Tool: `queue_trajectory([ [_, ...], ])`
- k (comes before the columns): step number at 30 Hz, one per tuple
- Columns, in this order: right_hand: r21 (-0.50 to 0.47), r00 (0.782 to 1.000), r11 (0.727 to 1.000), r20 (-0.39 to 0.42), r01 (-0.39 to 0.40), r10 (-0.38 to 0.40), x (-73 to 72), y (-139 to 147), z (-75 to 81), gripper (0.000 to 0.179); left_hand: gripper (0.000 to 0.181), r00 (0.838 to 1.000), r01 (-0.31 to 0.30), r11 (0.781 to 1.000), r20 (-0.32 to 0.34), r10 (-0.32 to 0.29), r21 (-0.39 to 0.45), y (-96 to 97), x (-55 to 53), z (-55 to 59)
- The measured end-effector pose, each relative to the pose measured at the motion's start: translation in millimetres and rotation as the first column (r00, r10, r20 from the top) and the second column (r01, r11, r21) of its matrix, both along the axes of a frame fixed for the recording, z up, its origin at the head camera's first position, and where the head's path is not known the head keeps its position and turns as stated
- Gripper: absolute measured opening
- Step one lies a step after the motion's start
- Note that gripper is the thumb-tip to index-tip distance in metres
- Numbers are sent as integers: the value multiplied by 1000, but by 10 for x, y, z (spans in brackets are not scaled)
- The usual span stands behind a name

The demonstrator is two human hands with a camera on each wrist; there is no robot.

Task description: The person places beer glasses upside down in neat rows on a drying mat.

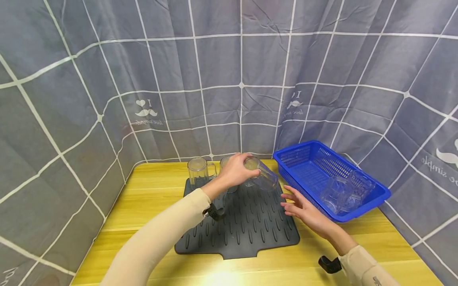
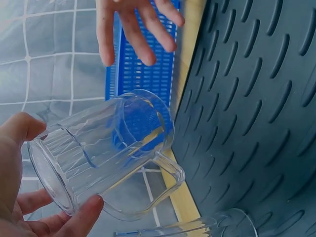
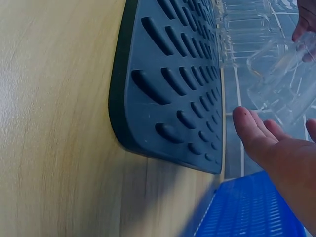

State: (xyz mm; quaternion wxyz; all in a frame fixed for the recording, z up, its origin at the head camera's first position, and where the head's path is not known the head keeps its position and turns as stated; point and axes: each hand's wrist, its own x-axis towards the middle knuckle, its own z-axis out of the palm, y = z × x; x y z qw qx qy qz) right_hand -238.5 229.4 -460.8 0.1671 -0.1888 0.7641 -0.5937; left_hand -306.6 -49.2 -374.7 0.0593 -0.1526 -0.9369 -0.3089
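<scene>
My left hand (image 1: 236, 171) grips a clear, handled mug (image 1: 267, 179) around its base end, thumb on one side and fingers on the other. Held over the back right of the black ridged mat (image 1: 243, 222), the mug lies tilted, its mouth pointing right and down. In the left wrist view, the mug's handle (image 2: 173, 180) is free of the fingers. My right hand (image 1: 304, 210) is apart from the mug, fingers spread beside the mat's right edge. Upside down on the mat's back left stands another clear mug (image 1: 198, 172); more clear glassware is partly hidden behind my left hand.
A blue plastic basket (image 1: 304, 171) sits on the right of the wooden table (image 1: 150, 206), with several clear mugs (image 1: 343, 194) in its near end. A grey curtain (image 1: 222, 79) with white lines hangs around the back and sides.
</scene>
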Motion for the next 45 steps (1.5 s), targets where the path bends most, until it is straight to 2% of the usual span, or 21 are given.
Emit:
queue_trajectory([
  [6,23,998,999,-34,-44,45,7,36,-23,66,69,1000,-7,996,4,8,-87,156,-108,7],
  [13,33,999,999,-37,-30,31,40,85,-46,60,69,1000,-14,991,-21,11,-134,323,-229,-5],
  [20,23,998,999,-49,-48,49,67,134,-80,57,69,999,-23,980,-48,14,-197,426,-354,-34],
  [26,-3,997,999,-54,-54,54,83,156,-109,56,67,999,-33,969,-34,25,-245,490,-419,-56],
  [31,-17,997,999,-62,-45,44,90,175,-144,55,67,1000,-27,965,-14,24,-263,518,-455,-72],
  [38,-21,996,999,-78,-44,42,95,201,-162,55,65,1000,-26,961,-18,22,-275,519,-522,-124],
  [45,-14,995,999,-92,-36,34,95,250,-203,57,66,999,-20,962,18,26,-274,557,-565,-167],
])
